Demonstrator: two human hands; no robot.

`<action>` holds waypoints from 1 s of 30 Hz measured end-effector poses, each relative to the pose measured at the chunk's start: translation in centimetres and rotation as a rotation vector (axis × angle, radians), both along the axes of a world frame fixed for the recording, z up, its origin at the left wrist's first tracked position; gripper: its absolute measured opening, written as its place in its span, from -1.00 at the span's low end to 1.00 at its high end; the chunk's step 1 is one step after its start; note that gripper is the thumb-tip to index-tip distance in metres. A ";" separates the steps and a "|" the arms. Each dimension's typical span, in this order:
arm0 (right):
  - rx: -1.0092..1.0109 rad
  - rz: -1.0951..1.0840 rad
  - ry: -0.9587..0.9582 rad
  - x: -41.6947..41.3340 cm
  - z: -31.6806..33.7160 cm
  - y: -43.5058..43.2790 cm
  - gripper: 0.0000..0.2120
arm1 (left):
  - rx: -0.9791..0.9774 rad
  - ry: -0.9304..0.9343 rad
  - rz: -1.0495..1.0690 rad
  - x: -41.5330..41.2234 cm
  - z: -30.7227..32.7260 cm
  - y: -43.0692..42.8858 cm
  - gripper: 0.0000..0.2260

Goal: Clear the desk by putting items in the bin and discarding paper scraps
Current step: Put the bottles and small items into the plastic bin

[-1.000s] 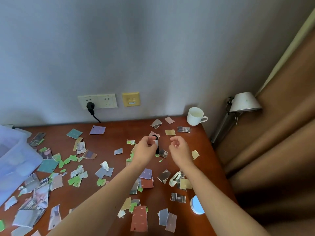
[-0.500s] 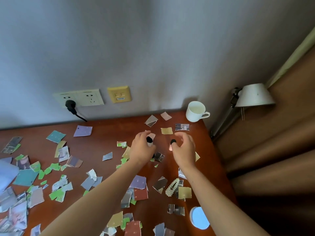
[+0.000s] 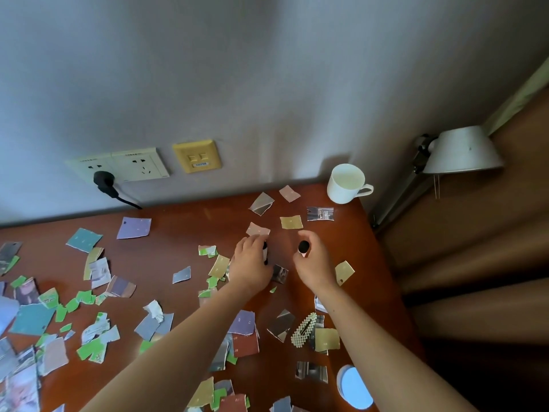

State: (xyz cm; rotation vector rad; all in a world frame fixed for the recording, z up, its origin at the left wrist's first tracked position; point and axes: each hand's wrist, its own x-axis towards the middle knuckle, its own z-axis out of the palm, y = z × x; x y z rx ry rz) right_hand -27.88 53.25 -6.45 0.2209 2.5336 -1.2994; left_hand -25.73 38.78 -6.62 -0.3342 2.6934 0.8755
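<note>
Over the back right of the brown desk [image 3: 178, 233], my left hand [image 3: 251, 267] grips a small black-and-white cylinder [image 3: 265, 253]. My right hand [image 3: 315, 263] pinches a small round black piece [image 3: 303, 247] with a pink tip below it. The two hands hover a short gap apart. Several torn paper scraps [image 3: 133, 228] in purple, teal, green, yellow and red cover the desk. A pearl hair clip [image 3: 303, 330] lies among them beside my right forearm. Only a pale corner of the translucent bin [image 3: 7, 312] shows at the left edge.
A white mug [image 3: 346, 184] stands at the back right corner by the wall. A round blue-white disc [image 3: 355, 391] lies at the desk's front right edge. A lamp [image 3: 462, 151] stands beyond the right edge. A black plug [image 3: 104, 181] sits in the wall socket.
My hands were together around one small black item; they have drawn apart, each now holding a piece. The view has swung right, and the bin has slid almost out of sight.
</note>
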 end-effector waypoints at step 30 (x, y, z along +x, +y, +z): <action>-0.271 -0.168 -0.092 3.7 2.7 -1.3 -0.79 | 0.566 0.087 0.449 4.7 4.7 -0.1 -0.52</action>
